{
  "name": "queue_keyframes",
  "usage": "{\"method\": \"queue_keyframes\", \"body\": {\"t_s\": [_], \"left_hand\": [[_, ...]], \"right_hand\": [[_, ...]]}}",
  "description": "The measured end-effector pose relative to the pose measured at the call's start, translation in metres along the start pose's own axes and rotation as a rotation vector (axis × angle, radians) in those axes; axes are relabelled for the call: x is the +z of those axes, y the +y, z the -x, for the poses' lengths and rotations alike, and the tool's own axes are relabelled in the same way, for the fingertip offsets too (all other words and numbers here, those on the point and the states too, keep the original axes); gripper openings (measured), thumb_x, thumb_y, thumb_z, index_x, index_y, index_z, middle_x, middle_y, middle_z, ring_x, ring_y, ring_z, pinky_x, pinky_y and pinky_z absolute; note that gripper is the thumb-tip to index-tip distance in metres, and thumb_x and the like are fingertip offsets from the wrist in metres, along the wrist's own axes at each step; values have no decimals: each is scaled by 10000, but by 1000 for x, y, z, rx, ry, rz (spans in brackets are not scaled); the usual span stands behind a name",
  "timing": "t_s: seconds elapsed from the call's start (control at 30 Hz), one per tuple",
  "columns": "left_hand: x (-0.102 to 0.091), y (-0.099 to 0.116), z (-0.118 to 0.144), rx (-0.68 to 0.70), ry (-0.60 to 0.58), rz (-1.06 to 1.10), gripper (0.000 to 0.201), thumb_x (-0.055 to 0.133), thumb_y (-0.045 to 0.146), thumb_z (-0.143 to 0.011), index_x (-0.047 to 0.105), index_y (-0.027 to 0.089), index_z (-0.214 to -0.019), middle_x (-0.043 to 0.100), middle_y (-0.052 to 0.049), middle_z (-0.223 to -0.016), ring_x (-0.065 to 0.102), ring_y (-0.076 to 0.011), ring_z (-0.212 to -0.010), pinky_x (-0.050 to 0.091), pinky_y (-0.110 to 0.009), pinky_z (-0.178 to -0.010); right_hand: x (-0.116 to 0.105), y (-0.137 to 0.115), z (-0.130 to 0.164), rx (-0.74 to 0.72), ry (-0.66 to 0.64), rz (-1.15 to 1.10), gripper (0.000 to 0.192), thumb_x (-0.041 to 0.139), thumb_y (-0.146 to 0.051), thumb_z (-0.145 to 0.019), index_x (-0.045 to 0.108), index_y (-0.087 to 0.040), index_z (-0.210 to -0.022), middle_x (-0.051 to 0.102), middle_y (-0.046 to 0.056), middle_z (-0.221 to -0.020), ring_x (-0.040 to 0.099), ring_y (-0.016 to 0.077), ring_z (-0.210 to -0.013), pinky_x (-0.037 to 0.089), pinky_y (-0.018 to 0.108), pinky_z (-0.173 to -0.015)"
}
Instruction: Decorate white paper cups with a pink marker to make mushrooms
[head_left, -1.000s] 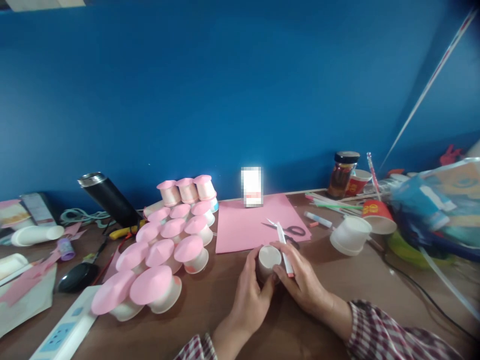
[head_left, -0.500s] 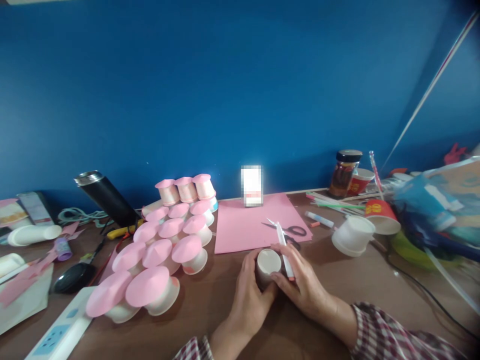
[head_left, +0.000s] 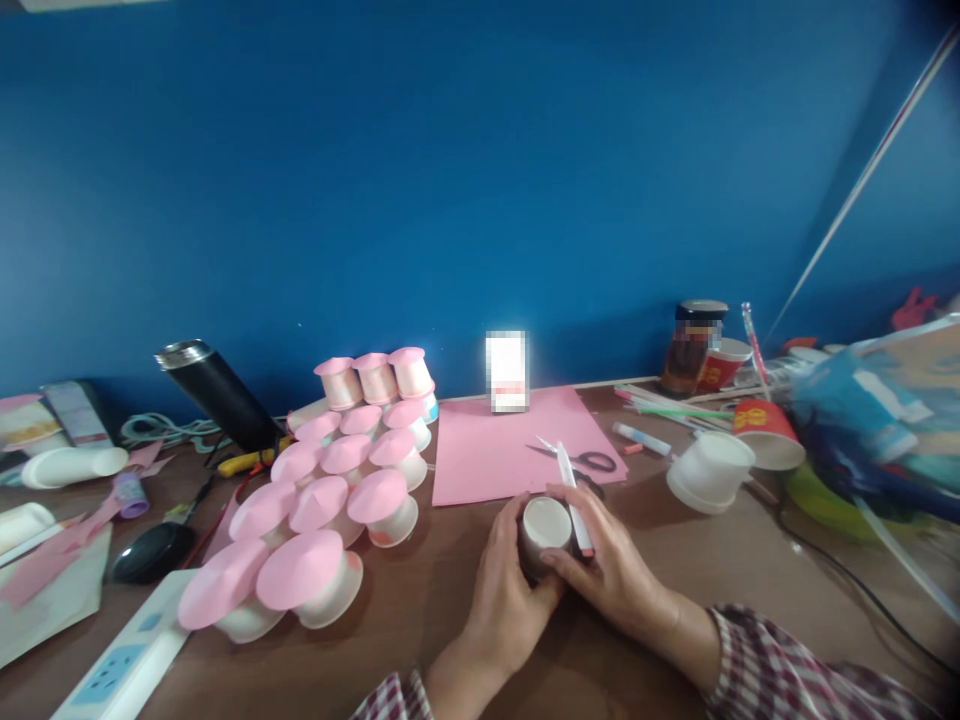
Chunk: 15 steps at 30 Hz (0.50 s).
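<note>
My left hand (head_left: 504,590) and my right hand (head_left: 609,568) wrap around a small upturned white paper cup (head_left: 545,522) that stands on the brown table (head_left: 420,640). A white glue stick (head_left: 574,502) with a red end lies across the fingers of my right hand, pointing away from me. Just beyond the cup lie a pink paper sheet (head_left: 487,450) and black-handled scissors (head_left: 585,462).
Several upturned white cups topped with pink paper discs (head_left: 330,490) crowd the left. A black flask (head_left: 214,395), a power strip (head_left: 124,665), a mouse (head_left: 146,552) lie further left. To the right: a stack of white cups (head_left: 709,468), a red cup (head_left: 765,432), a jar (head_left: 690,348), straws, a cable.
Both hands stay on the cup with only slight finger shifts. The view drifts a little.
</note>
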<state>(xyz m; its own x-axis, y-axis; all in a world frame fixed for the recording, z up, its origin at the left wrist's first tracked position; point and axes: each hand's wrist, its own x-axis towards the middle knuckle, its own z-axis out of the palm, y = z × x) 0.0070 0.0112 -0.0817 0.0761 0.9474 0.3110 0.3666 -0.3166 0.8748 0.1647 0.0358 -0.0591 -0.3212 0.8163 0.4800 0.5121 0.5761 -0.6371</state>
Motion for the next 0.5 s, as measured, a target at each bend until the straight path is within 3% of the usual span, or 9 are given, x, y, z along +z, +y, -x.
{"method": "queue_keyframes", "body": {"t_s": [0.2, 0.5], "left_hand": [[-1, 5, -1, -58, 34, 79, 476, 637, 180, -744, 447, 184, -1180, 583, -106, -1147, 579, -236, -1047, 454, -398, -923], [-4, 11, -1, -56, 11, 128, 447, 575, 279, -838, 422, 200, -1251, 554, -110, -1234, 537, -231, -1132, 413, -378, -981]], "right_hand": [[1, 2, 1, -24, -9, 17, 510, 642, -244, -774, 438, -214, -1241, 583, 120, -1162, 591, 269, -1057, 537, 397, -859], [-4, -3, -1, 1, -8, -35, 458, 564, -229, -808, 431, -216, -1246, 584, 114, -1185, 597, 251, -1060, 562, 334, -793]]}}
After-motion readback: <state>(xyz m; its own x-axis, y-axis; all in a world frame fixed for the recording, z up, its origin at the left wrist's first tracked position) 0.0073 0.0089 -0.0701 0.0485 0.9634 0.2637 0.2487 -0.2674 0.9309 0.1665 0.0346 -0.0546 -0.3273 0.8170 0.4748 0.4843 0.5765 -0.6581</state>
